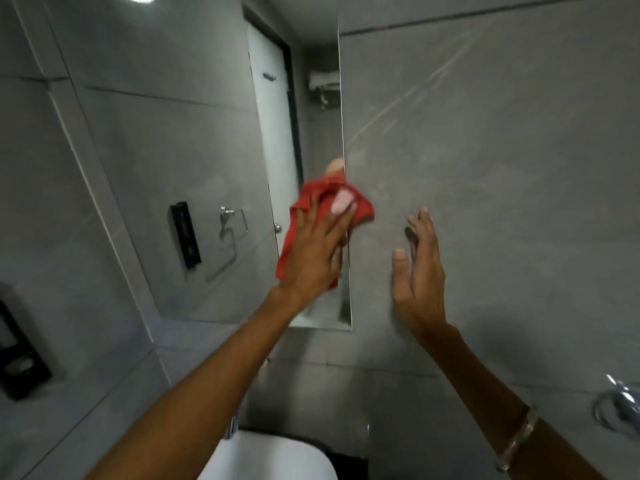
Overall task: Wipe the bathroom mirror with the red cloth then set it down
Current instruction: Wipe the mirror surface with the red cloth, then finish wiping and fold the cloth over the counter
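The bathroom mirror [166, 133] fills the left half of the wall and reflects grey tiles and a white door. Its right edge runs down the middle of the view. My left hand [315, 251] presses the red cloth [308, 199] flat against the glass at that right edge, fingers spread over it. The cloth bunches above my fingers and hangs below my palm. My right hand [419, 268] is held up to the right, open, fingers apart, close to the grey wall tile [502, 150] and holding nothing.
A white basin [273, 455] sits below between my forearms. A chrome fitting [620, 403] sticks out of the wall at the lower right. A black dispenser [17, 362] is mounted on the left wall.
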A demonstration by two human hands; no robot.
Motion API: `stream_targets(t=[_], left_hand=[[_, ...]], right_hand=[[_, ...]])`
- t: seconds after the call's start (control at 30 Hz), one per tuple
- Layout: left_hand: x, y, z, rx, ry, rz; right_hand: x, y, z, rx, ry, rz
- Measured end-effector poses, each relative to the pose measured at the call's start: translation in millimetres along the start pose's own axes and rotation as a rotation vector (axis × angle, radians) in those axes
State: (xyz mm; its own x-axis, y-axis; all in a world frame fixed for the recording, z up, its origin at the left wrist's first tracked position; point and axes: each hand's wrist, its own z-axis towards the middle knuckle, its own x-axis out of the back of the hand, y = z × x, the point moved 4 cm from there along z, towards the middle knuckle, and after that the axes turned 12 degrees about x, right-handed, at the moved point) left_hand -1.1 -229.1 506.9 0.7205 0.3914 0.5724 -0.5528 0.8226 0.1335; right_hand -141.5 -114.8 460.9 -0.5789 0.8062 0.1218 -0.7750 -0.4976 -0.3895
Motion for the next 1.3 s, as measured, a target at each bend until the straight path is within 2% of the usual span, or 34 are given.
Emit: stream_targets(t=[0.13,0.2,0.27,0.3,0.37,0.4,0.43,0.5,0.57,0.6,0.63,0.7,0.77,0.9,1.0,1.07,1.17,1.3], left_hand=[[-64,-6,-135,-0.002,-0.305,-0.023],[-90,-12,-192,0.036,-0.521,-0.001],[-105,-20,-240,0.181,-0.717,-0.031],[-107,-22,-256,0.323,-0.784,-0.141],[-103,-17,-272,0.748,-0.784,-0.487],[-98,-11,-273,0.964,-0.732,-0.679],[-98,-4,-276,1.18,-0.694,-0.923],[-99,16,-280,1.451,-0.655,-1.359],[-101,42,-283,1.602,-0.621,-1.649],[-101,57,-285,1.593,-0.611,-1.702],[-101,65,-292,1.618,-0.554,-1.696],[-104,76,-310,1.731,-0.432,-1.827],[-115,82,-334,1.854,-0.356,-1.804],[-141,82,-373,1.858,-0.651,-1.447],[-170,87,-399,1.774,-0.953,-1.14],[-193,88,-428,1.798,-1.096,-1.026],[-228,88,-464,1.847,-1.201,-0.933],[-263,84,-491,1.764,-1.265,-0.797]], right_hand=[[4,5,-43,-0.154,0.014,0.007],[5,8,-67,-0.256,-0.016,0.002],[6,11,-92,-0.337,-0.044,0.004],[8,12,-105,-0.361,-0.055,0.01],[12,17,-138,-0.418,-0.068,0.019],[13,20,-155,-0.467,-0.068,0.031],[13,24,-176,-0.557,-0.068,0.06],[13,26,-216,-0.844,-0.04,0.139],[6,22,-258,-1.285,-0.052,0.394],[4,17,-276,-1.482,-0.092,0.574],[3,14,-290,-1.617,-0.096,0.773],[0,14,-304,-1.689,-0.032,1.075],[8,23,-317,-1.709,0.002,1.099],[25,49,-360,-1.7,-0.169,0.989],[48,78,-405,-1.744,-0.286,0.718],[58,93,-433,-1.799,-0.338,0.632],[61,118,-464,-1.793,-0.397,0.538],[62,149,-494,-1.749,-0.474,0.36]])
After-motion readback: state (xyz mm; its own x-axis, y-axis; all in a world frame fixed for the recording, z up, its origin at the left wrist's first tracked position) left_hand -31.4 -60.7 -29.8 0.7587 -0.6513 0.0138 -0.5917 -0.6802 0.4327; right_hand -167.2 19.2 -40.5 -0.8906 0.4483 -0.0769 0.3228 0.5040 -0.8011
